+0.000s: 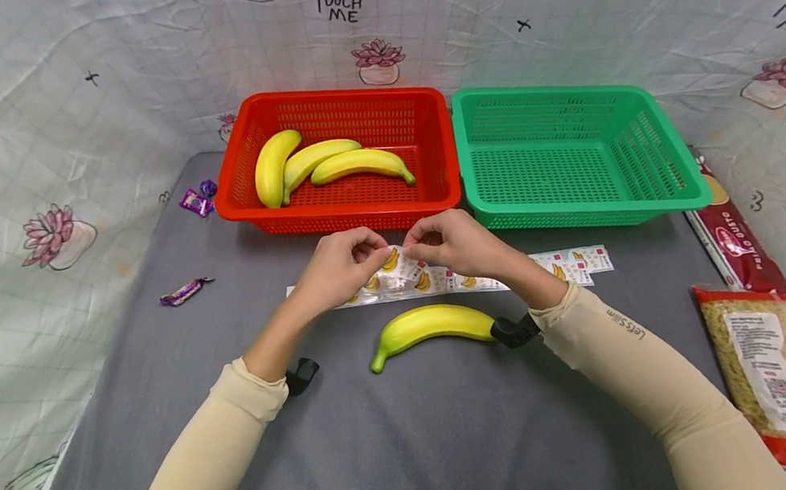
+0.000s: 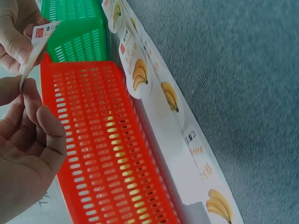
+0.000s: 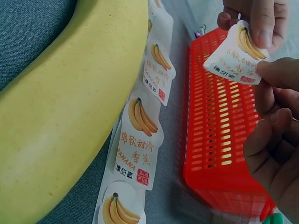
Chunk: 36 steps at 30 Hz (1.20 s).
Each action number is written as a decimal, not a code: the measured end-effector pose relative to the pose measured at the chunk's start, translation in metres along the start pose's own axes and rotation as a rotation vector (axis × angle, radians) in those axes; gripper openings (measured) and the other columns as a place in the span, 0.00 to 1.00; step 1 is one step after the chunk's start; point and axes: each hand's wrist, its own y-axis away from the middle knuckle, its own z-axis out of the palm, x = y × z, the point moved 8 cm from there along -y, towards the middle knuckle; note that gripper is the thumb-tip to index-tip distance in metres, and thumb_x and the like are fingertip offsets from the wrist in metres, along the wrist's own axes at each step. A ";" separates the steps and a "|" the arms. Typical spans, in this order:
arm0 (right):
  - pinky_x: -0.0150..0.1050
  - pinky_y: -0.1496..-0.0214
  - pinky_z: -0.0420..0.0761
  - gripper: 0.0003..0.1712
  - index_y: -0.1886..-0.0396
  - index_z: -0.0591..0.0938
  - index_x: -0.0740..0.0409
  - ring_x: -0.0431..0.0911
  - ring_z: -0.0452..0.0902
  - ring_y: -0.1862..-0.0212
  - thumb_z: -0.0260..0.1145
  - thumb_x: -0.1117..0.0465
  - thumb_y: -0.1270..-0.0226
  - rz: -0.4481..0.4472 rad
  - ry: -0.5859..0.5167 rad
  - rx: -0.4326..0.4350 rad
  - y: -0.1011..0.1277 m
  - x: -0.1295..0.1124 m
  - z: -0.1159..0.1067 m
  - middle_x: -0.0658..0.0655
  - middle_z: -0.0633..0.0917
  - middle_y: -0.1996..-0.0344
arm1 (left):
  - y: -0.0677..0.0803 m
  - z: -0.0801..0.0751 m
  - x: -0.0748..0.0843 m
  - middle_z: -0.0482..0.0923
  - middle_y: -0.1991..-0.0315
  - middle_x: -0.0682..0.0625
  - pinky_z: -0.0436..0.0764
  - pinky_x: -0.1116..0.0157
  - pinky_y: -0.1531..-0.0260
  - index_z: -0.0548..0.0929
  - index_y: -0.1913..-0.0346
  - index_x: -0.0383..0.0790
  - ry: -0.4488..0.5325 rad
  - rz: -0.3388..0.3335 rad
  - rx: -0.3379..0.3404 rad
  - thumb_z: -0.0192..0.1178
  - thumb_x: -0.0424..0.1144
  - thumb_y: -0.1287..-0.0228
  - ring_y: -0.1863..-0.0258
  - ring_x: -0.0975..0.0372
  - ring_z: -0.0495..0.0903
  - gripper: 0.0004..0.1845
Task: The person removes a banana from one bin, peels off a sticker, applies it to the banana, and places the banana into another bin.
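Both hands hold a banana-printed sticker label (image 3: 233, 58) in front of the red basket. My left hand (image 1: 337, 267) pinches one edge between thumb and index finger. The right hand (image 1: 462, 247) pinches the opposite edge the same way. Below them, a long white strip of banana labels (image 1: 488, 283) lies across the grey tabletop. Nearer to me rests a single yellow banana (image 1: 438, 324), its green stem pointing left. Its right end meets the dark wrist camera (image 1: 514, 331) in the head view.
A red basket (image 1: 354, 219) at the back holds three bananas (image 1: 358, 164). Beside it stands a green basket (image 1: 579, 216). Purple-wrapped candies (image 1: 183, 292) lie on the left. A red packet (image 1: 734, 238) and a bag of grain-like food (image 1: 779, 371) lie along the right edge.
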 end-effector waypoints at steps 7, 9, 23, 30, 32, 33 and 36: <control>0.38 0.63 0.79 0.06 0.60 0.87 0.53 0.46 0.78 0.67 0.69 0.56 0.29 0.043 -0.047 0.028 0.011 0.010 -0.006 0.53 0.87 0.67 | 0.001 0.005 0.000 0.84 0.67 0.46 0.76 0.67 0.70 0.86 0.57 0.37 0.053 -0.006 0.029 0.64 0.40 0.28 0.72 0.60 0.78 0.08; 0.38 0.64 0.78 0.08 0.58 0.87 0.53 0.47 0.77 0.68 0.70 0.54 0.30 0.057 -0.047 0.031 0.015 0.014 -0.007 0.52 0.86 0.68 | 0.002 0.005 0.000 0.84 0.67 0.46 0.75 0.67 0.70 0.86 0.57 0.38 0.070 -0.011 0.053 0.63 0.41 0.28 0.72 0.60 0.77 0.08; 0.33 0.73 0.68 0.09 0.68 0.87 0.53 0.42 0.68 0.76 0.73 0.53 0.33 0.085 -0.004 -0.056 0.038 0.032 -0.006 0.49 0.77 0.80 | 0.008 0.023 0.003 0.85 0.64 0.46 0.78 0.68 0.65 0.86 0.56 0.38 0.168 -0.020 -0.023 0.69 0.39 0.34 0.66 0.60 0.79 0.09; 0.31 0.73 0.64 0.11 0.73 0.85 0.53 0.37 0.64 0.78 0.74 0.54 0.34 0.054 0.016 -0.100 0.050 0.034 0.003 0.45 0.75 0.82 | 0.014 0.042 0.002 0.84 0.67 0.48 0.78 0.69 0.64 0.85 0.59 0.38 0.136 -0.045 -0.142 0.70 0.38 0.36 0.67 0.62 0.80 0.08; 0.31 0.74 0.64 0.12 0.75 0.83 0.52 0.36 0.64 0.79 0.73 0.54 0.33 0.037 0.028 -0.121 0.054 0.034 0.009 0.44 0.73 0.83 | 0.016 0.047 0.004 0.82 0.69 0.49 0.77 0.69 0.65 0.85 0.62 0.38 0.094 -0.029 -0.167 0.69 0.38 0.35 0.69 0.64 0.79 0.06; 0.30 0.74 0.63 0.13 0.76 0.82 0.52 0.35 0.64 0.79 0.73 0.54 0.33 0.031 0.035 -0.130 0.056 0.034 0.012 0.44 0.73 0.84 | 0.017 0.050 0.005 0.82 0.70 0.50 0.77 0.69 0.65 0.85 0.63 0.39 0.070 -0.023 -0.180 0.68 0.38 0.35 0.70 0.64 0.78 0.05; 0.30 0.74 0.63 0.14 0.77 0.79 0.52 0.36 0.64 0.80 0.73 0.55 0.33 0.029 0.056 -0.143 0.062 0.037 0.020 0.43 0.71 0.84 | 0.021 0.058 0.007 0.79 0.72 0.52 0.74 0.69 0.66 0.84 0.66 0.41 -0.021 -0.006 -0.216 0.66 0.39 0.35 0.72 0.66 0.75 0.05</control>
